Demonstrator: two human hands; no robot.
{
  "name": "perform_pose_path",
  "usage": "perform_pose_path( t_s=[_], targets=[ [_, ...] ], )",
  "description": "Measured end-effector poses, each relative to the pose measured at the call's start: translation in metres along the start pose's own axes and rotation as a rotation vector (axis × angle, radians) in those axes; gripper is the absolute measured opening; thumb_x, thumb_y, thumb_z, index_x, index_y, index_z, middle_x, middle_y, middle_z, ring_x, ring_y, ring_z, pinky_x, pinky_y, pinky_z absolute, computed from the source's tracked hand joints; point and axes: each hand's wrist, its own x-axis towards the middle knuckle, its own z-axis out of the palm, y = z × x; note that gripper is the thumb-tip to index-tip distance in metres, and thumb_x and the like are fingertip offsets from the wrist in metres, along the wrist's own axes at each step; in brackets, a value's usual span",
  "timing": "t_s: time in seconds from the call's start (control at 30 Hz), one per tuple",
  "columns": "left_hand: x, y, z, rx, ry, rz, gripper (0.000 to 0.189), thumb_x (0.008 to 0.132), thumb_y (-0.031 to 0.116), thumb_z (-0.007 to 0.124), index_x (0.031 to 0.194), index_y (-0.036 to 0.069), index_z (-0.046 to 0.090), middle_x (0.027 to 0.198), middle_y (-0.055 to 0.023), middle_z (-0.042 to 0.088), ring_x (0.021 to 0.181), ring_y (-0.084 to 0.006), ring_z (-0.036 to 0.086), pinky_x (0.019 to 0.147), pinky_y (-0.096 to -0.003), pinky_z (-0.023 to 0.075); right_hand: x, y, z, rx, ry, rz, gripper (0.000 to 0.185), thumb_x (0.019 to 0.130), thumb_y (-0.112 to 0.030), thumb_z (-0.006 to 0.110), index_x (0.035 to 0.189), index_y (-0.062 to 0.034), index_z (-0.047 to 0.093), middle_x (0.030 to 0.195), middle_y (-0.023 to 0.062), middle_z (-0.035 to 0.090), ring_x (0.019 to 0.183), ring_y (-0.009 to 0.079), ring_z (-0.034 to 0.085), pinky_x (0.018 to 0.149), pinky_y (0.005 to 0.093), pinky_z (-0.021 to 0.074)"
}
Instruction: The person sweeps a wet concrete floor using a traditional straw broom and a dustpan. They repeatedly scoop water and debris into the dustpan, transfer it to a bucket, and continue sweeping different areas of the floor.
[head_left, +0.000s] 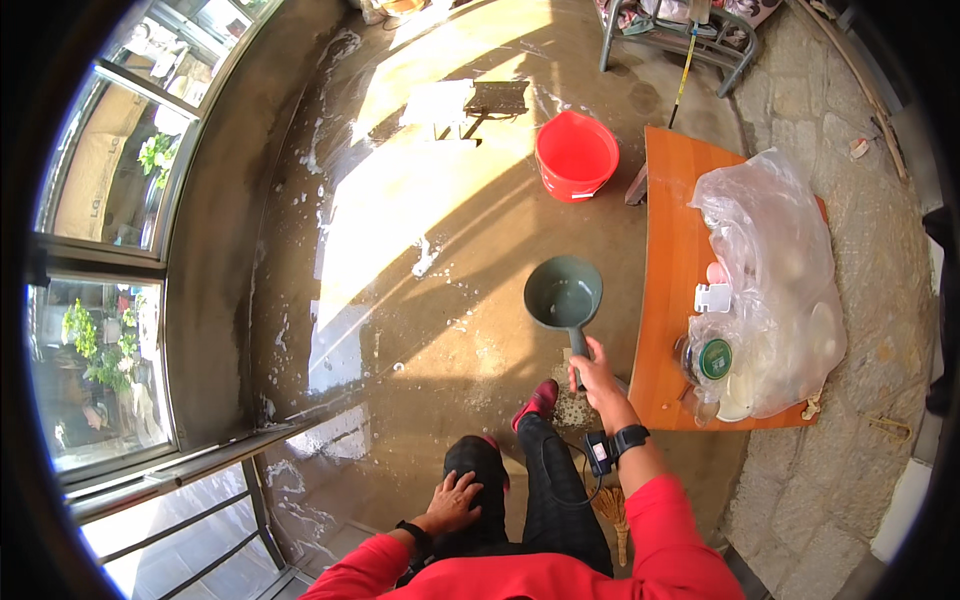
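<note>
My right hand grips the handle of a dark green plastic dipper, held out in front of me above the wet floor. A little liquid seems to lie in the dipper's bowl. My left hand rests on my left thigh near the knee, fingers spread, holding nothing. Beyond the dipper a red plastic bucket stands on the floor; I cannot tell whether it holds water. Patches of suds lie on the floor to the left of the dipper.
An orange wooden table stands close on my right, bearing a plastic bag and a green-lidded jar. A small stool stands farther off. Behind my right leg lies a straw broom. Windows line the left wall.
</note>
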Motion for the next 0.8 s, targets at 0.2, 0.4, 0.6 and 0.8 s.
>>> perform_pose_path(
  t_s=[0.2, 0.4, 0.6, 0.8],
  targets=[
    [0.073, -0.012, -0.115, 0.041, 0.171, 0.134, 0.049, 0.077, 0.03, 0.062, 0.122, 0.011, 0.052, 0.138, -0.0103, 0.041, 0.132, -0.0351, 0.028, 0.106, -0.0504, 0.0255, 0.101, -0.122, 0.033, -0.061, 0.066, -0.177, 0.055, 0.082, -0.007, 0.056, 0.132, -0.0083, 0.033, 0.067, 0.0056, 0.053, 0.048, 0.013, 0.051, 0.038, 0.0272, 0.0417],
    [0.184, -0.056, -0.213, 0.07, 0.152, 0.286, 0.043, 0.076, 0.028, 0.061, 0.114, 0.009, 0.056, 0.127, -0.0088, 0.051, 0.128, -0.0295, 0.037, 0.106, -0.0474, 0.026, 0.264, -0.187, 0.064, -0.666, 0.47, -0.525, 0.06, 0.082, -0.013, 0.056, 0.136, -0.0144, 0.032, 0.083, 0.0138, 0.059, 0.073, 0.0279, 0.062, 0.06, 0.0412, 0.0512],
    [0.228, -0.101, -0.303, -0.024, 0.069, 0.351, 0.036, 0.072, 0.02, 0.063, 0.106, 0.009, 0.059, 0.112, -0.0058, 0.06, 0.118, -0.0254, 0.049, 0.103, -0.0451, 0.0302, 0.387, -0.213, 0.086, -1.063, 0.639, -0.208, 0.06, 0.085, -0.017, 0.051, 0.14, -0.0207, 0.028, 0.107, 0.0207, 0.055, 0.092, 0.0363, 0.061, 0.079, 0.0464, 0.0497],
    [0.257, -0.133, -0.352, -0.103, -0.017, 0.401, 0.034, 0.067, 0.016, 0.065, 0.1, 0.009, 0.059, 0.107, -0.0062, 0.061, 0.111, -0.0273, 0.052, 0.097, -0.0446, 0.0351, 0.441, -0.215, 0.098, -1.152, 0.706, -0.02, 0.059, 0.086, -0.016, 0.051, 0.14, -0.0226, 0.027, 0.112, 0.0212, 0.052, 0.093, 0.0366, 0.061, 0.082, 0.045, 0.05]
  ],
)
